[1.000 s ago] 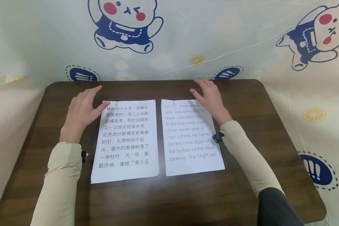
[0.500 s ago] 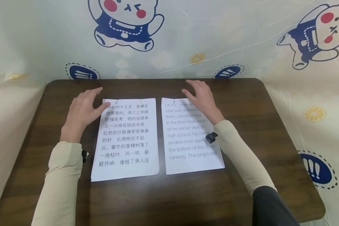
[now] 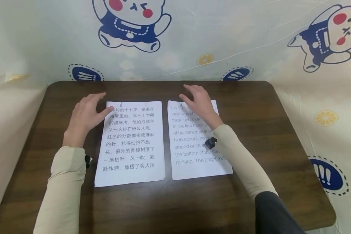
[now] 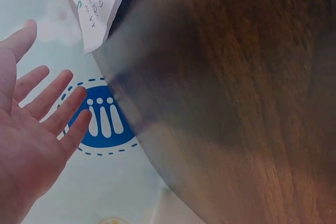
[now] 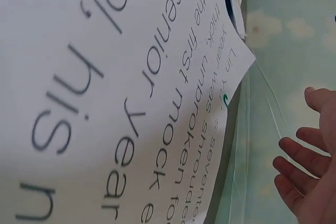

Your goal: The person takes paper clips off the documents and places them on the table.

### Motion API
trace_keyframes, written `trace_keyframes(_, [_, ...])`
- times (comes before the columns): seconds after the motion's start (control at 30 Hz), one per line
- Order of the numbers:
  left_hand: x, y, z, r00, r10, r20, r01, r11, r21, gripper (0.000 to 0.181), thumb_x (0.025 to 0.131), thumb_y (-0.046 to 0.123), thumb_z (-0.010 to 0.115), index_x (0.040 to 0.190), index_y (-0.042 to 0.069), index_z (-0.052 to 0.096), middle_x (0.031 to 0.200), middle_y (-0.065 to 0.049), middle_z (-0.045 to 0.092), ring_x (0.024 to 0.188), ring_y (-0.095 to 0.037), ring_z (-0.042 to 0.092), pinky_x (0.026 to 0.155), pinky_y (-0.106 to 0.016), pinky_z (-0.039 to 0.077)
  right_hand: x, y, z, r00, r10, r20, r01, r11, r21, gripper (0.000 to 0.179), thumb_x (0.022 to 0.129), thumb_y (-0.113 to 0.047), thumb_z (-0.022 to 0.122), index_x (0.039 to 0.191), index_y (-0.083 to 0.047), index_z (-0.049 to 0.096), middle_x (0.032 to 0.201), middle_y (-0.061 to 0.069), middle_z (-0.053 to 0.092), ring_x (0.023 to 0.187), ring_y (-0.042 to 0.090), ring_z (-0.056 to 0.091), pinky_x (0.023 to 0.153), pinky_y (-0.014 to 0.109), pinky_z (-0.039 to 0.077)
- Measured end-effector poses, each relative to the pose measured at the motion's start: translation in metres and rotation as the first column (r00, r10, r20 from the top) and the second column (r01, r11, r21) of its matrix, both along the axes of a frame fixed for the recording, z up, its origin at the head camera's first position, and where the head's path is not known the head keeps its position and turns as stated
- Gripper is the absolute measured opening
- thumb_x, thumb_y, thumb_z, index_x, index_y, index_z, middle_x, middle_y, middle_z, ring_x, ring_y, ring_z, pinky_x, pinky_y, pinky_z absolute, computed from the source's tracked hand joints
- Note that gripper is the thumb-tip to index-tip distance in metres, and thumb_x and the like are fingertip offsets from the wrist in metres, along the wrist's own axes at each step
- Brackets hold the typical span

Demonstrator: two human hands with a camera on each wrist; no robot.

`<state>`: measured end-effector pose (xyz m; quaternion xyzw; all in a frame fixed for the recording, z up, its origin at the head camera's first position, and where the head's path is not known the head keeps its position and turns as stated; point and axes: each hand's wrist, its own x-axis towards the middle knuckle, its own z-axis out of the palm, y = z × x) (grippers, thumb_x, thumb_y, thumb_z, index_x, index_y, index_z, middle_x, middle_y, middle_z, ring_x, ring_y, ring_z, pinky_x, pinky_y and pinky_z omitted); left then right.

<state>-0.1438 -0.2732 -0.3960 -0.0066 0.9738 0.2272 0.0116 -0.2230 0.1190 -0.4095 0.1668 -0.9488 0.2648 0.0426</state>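
Two printed paper sheets lie side by side. The left sheet (image 3: 131, 146) carries Chinese text, the right sheet (image 3: 190, 165) English text. A small paper clip (image 3: 121, 104) sits on the left one's top edge; a green paper clip (image 5: 226, 100) shows on the English sheet in the right wrist view. My left hand (image 3: 86, 113) is at the Chinese sheet's upper left corner, fingers spread, thumb overlapping the corner. Over the upper part of the English sheet is my right hand (image 3: 199, 102), fingers loosely extended, covering some words. Both hands hold nothing.
The sheets lie on a dark brown wooden table (image 3: 134, 208) with rounded corners. Behind its far edge hangs a pale curtain (image 3: 222, 35) printed with cartoon figures. Small dark devices, one a black block (image 3: 211, 143), are worn at the wrists.
My right hand has moved left across the top of the English sheet, now covering more of its first lines. My left hand stays nearly in place, and the sheets have not moved.
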Motion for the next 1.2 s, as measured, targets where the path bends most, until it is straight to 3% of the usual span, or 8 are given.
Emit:
trace_keyframes(0.47, [-0.003,-0.003,-0.009,0.999,-0.001,0.038,0.001,1.000,0.011,0.070,0.098,0.033,0.063,0.156,0.007,0.033,0.157,-0.026,0.037,0.142,-0.051,0.034,0.114,-0.071,0.028,0.005,-0.028,-0.007,0.998,0.023,0.056,-0.026,0.999,0.040,0.056,0.099,-0.049,0.058,0.145,-0.018,0.053,0.147,0.005,0.056,0.140,0.025,0.047,0.120,0.046,0.036])
trace_keyframes(0.77, [-0.007,-0.003,-0.009,0.999,0.004,0.051,-0.005,1.000,0.015,0.067,0.097,0.027,0.064,0.154,0.006,0.035,0.157,-0.027,0.037,0.142,-0.051,0.034,0.114,-0.070,0.028,0.003,-0.050,-0.009,0.996,0.059,0.073,-0.063,0.996,0.058,0.051,0.098,-0.046,0.060,0.139,-0.015,0.059,0.143,0.005,0.060,0.137,0.024,0.050,0.120,0.042,0.035])
trace_keyframes(1.03, [-0.009,-0.003,-0.011,0.998,0.002,0.062,-0.002,1.000,0.014,0.065,0.097,0.024,0.064,0.153,0.005,0.038,0.156,-0.028,0.038,0.139,-0.051,0.036,0.114,-0.069,0.029,0.003,-0.070,-0.011,0.991,0.057,0.118,-0.072,0.990,0.123,0.052,0.098,-0.046,0.060,0.140,-0.015,0.058,0.143,0.005,0.060,0.137,0.025,0.051,0.118,0.042,0.037])
trace_keyframes(1.2, [-0.011,-0.005,-0.013,0.996,-0.005,0.085,0.004,1.000,0.012,0.064,0.099,0.027,0.062,0.153,0.003,0.037,0.156,-0.029,0.037,0.137,-0.052,0.036,0.113,-0.070,0.028,0.002,-0.080,-0.014,0.993,0.061,0.105,-0.078,0.981,0.175,0.053,0.098,-0.045,0.061,0.140,-0.012,0.058,0.140,0.007,0.063,0.132,0.026,0.054,0.115,0.043,0.040])
